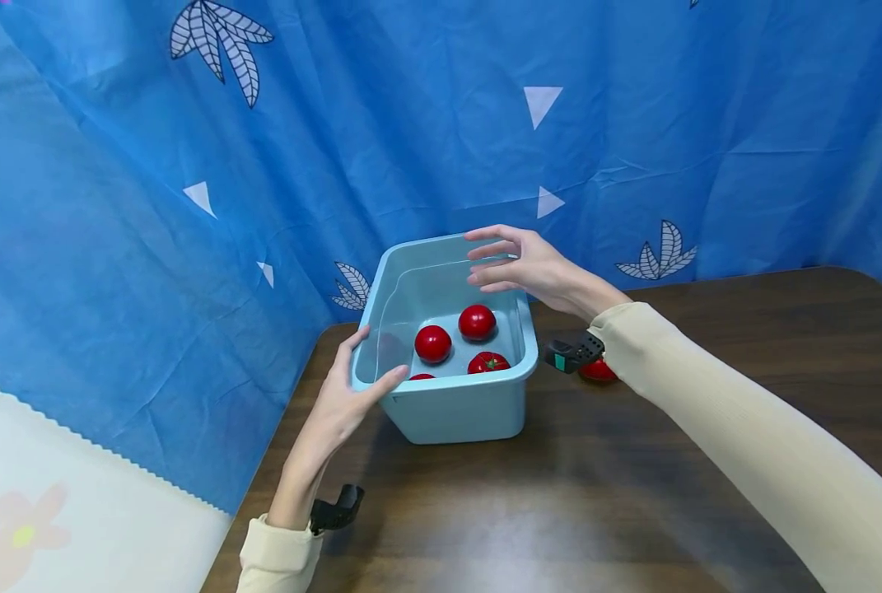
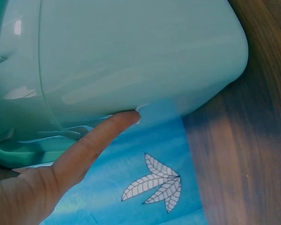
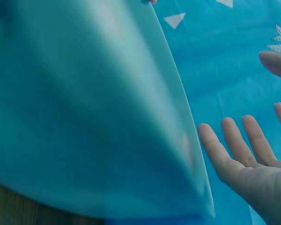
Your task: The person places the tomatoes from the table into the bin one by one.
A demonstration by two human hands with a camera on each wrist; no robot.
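Observation:
A light blue plastic bin stands on the table with red tomatoes inside. Two tomatoes, a left one and a right one, show whole; another with a green stem mark and a sliver of one more are partly hidden by the near wall. My left hand grips the bin's near left corner, thumb over the near rim, a finger along the outer side in the left wrist view. Spread and holding nothing, my right hand hovers by the far right rim; the right wrist view shows its fingers apart beside the bin.
Another red tomato lies on the brown wooden table, right of the bin and partly behind the right wrist's black band. A blue patterned curtain hangs close behind the bin. White cloth is at the lower left.

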